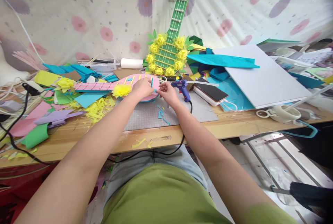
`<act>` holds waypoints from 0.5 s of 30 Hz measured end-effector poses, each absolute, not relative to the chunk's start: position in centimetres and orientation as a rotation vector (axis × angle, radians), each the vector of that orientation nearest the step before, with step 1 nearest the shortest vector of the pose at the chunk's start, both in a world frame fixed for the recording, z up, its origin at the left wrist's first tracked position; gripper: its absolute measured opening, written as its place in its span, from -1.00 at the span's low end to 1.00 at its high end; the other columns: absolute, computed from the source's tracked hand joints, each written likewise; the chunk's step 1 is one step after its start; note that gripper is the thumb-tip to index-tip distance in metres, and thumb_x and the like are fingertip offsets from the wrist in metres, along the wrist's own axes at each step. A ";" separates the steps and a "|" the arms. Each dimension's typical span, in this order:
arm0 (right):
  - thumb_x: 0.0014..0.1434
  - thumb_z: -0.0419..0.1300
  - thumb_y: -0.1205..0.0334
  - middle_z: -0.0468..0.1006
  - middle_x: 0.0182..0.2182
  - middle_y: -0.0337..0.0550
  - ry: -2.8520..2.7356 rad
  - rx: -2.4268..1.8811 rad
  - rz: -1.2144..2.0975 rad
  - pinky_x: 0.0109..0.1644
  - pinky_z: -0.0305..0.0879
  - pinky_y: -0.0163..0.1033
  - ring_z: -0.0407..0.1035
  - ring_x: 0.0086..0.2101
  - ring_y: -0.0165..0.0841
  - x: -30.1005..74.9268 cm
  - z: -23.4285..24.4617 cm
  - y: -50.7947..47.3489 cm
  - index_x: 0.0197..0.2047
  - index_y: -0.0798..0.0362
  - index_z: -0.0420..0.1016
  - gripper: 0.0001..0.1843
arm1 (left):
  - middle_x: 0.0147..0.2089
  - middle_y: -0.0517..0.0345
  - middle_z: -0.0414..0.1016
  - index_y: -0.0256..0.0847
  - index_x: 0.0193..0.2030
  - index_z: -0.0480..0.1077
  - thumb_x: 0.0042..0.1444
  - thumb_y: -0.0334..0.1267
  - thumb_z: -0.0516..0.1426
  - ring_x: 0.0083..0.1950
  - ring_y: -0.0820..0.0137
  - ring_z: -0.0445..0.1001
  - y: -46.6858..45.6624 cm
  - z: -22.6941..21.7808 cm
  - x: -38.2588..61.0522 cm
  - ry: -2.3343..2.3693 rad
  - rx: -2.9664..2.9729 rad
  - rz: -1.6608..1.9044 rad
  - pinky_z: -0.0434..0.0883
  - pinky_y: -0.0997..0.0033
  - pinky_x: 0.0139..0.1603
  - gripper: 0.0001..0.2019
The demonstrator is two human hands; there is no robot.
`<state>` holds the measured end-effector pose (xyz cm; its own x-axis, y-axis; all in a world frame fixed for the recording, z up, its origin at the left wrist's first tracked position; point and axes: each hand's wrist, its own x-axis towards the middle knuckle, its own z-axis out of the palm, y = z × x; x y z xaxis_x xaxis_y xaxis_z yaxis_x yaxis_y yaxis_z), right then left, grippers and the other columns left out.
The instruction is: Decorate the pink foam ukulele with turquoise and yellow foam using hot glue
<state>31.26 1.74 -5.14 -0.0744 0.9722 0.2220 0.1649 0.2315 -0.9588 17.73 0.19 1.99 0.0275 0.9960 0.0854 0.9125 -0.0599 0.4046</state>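
Observation:
A pink paper guitar (95,85) with yellow strings and a blue edge lies flat on the grey cutting mat (142,115). My left hand (142,89) is over its body, fingers bent down and closed against the right part, with the fingertips partly hidden. At the guitar's right end, my right hand (168,94) pinches a small blue paper piece (155,91) against the edge. A yellow paper flower (121,90) sits on the body beside my left wrist. Just right of my right hand rests a blue glue gun (182,88) with a glue stick in its back.
Behind stands a green paper guitar (166,52) with yellow flowers. A phone (212,89) lies on a white power bank, near a large white board (267,78). Paper scraps (100,109) cover the left side. The glue gun's black cord (156,152) hangs over the table's front edge.

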 end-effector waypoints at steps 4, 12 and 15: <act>0.01 0.21 0.34 0.38 -0.57 -0.42 -1.379 -1.153 1.089 -0.52 0.19 -0.43 0.28 -0.60 -0.56 31.2 -4.5 1.3 -0.34 0.01 0.21 -0.79 | -0.15 0.03 0.56 -0.25 0.07 0.35 -0.09 -0.29 0.18 -0.04 0.28 0.48 0.0 1.7 17.6 1.908 1.998 0.609 0.36 0.38 -0.04 -0.50; 0.01 0.22 0.34 0.35 -0.59 -0.42 -1.224 -1.128 1.225 -0.62 0.03 -0.47 0.26 -0.61 -0.57 31.3 -4.2 1.0 -0.35 0.03 0.21 -0.80 | -0.06 0.03 0.54 -0.22 0.05 0.35 -0.12 -0.34 0.21 -0.07 0.28 0.50 0.1 2.0 17.9 1.942 1.884 0.668 0.38 0.35 -0.08 -0.50; 0.01 0.21 0.34 0.35 -0.56 -0.41 -1.236 -1.142 1.175 -0.62 0.03 -0.47 0.25 -0.62 -0.58 31.4 -4.1 0.9 -0.35 0.03 0.21 -0.80 | -0.03 0.03 0.53 -0.19 0.08 0.32 -0.14 -0.36 0.21 -0.06 0.26 0.48 0.2 2.0 17.9 1.993 1.922 0.594 0.38 0.34 -0.09 -0.45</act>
<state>31.41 0.91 -4.13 -0.0106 0.9976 0.0677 -0.0170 0.0675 -0.9976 17.86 0.22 2.02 -0.0527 0.9966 0.0631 0.8687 0.0146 0.4952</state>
